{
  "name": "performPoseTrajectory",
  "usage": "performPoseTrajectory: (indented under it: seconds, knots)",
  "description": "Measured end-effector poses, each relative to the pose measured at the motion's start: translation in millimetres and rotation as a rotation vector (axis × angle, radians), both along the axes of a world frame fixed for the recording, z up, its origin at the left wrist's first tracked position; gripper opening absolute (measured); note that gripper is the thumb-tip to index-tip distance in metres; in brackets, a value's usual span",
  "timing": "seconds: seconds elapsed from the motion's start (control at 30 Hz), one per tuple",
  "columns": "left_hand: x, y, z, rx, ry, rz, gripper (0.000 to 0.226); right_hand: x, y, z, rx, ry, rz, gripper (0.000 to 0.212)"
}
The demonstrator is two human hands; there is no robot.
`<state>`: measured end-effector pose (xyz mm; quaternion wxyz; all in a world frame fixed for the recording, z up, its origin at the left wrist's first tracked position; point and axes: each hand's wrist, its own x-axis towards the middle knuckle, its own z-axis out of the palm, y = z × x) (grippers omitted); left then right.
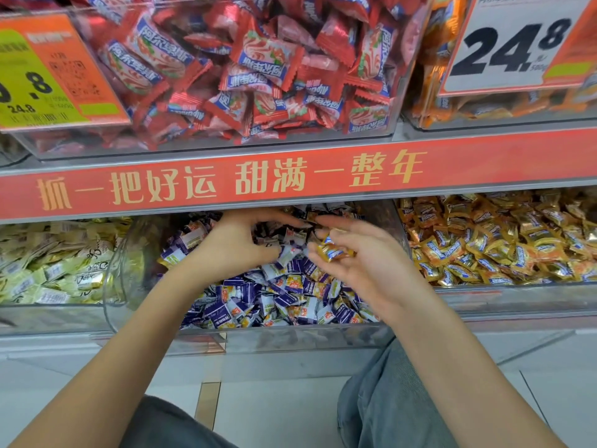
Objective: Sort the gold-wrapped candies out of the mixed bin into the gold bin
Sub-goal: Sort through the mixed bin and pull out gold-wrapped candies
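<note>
The mixed bin (290,342), a clear plastic bin in the middle of the lower shelf, is full of purple-and-white wrapped candies (277,295). My left hand (235,244) reaches into it with fingers stretched toward the back, touching the candies. My right hand (365,253) hovers over the same bin and holds a gold-wrapped candy (332,252) in its curled fingers. Another gold piece shows between the fingertips of both hands at the back. The gold bin (517,297) lies directly to the right, heaped with gold-and-orange wrapped candies (504,240).
A bin of pale yellow candies (48,263) lies to the left. A red shelf strip (290,179) with gold lettering overhangs the lower bins. Above it stand a bin of red candies (258,76) and price signs (517,43). My knees and the tiled floor are below.
</note>
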<state>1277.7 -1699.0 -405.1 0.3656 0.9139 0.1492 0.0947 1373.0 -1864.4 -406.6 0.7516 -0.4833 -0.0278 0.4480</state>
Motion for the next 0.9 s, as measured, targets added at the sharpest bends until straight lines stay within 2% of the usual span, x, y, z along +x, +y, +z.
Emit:
performPoseTrajectory:
  seconds: [0.07,0.17,0.23,0.3,0.4,0.47,0.6,0.67,0.77,0.9]
  knots:
    - [7.2,-8.7,-2.8,0.035,-0.01,-0.084,0.033,1.2,-7.2,12.0,-0.081,-0.306,-0.008,0.019]
    - [23.7,-15.8,-25.3,0.163,0.172,-0.323,0.027,10.6,-18.2,24.3,-0.133,-0.52,-0.013,0.025]
    - [34.4,-18.2,-43.7,0.362,0.327,-0.466,0.051,14.4,-23.9,25.2,-0.168,-0.561,0.006,0.023]
    - [41.9,-18.4,-54.5,0.562,0.43,-0.525,0.071,15.8,-27.6,23.7,-0.205,-0.559,0.006,0.021]
    - [47.7,-16.7,-55.5,0.669,0.512,-0.536,0.079,14.7,-30.6,24.1,-0.182,-0.521,0.014,0.024]
    - [50.2,-16.2,-54.6,0.589,0.513,-0.538,0.073,13.6,-31.7,24.6,-0.156,-0.496,0.04,0.028]
    - [47.9,-14.8,-55.4,0.387,0.413,-0.471,0.035,14.4,-36.6,23.4,-0.122,-0.442,0.073,0.028]
    - [43.0,-10.3,-51.2,0.282,0.384,-0.409,0.023,15.7,-38.7,23.3,-0.103,-0.418,0.07,0.026]
    - [33.4,-4.4,-35.4,0.119,0.308,-0.298,0.015,17.7,-39.9,23.1,-0.081,-0.379,0.06,0.023]
    - [22.5,6.4,-19.8,0.014,0.24,-0.188,0.011,17.8,-39.2,23.4,-0.067,-0.35,0.063,0.024]
